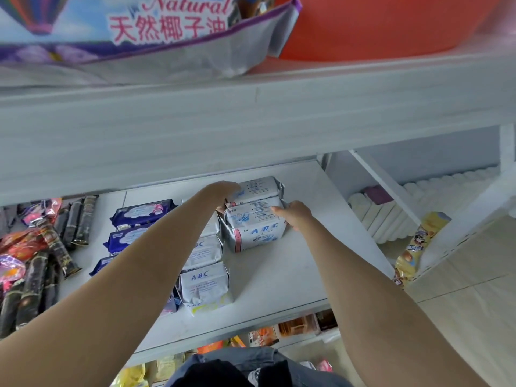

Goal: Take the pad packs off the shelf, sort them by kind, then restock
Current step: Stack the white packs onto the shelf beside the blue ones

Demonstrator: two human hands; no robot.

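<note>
On the white shelf (279, 275) stand two silver ABC pad packs with pink trim, one behind the other: the front pack (255, 227) and the rear pack (258, 187). My left hand (220, 191) rests on the left top of the rear pack. Against the right side of the front pack presses my right hand (297, 215). To their left runs a row of silver ABC packs with yellow trim (205, 286), and further left a row of dark blue pad packs (142, 212), partly hidden by my left forearm.
Dark candy-like sticks and pink wrappers (42, 261) crowd the shelf's left end. A white shelf board (251, 121) overhangs above, bearing a large printed bag (139, 29). White rolls (385, 216) fill the neighbouring bay at right. Snack packs (279, 331) sit on the shelf below.
</note>
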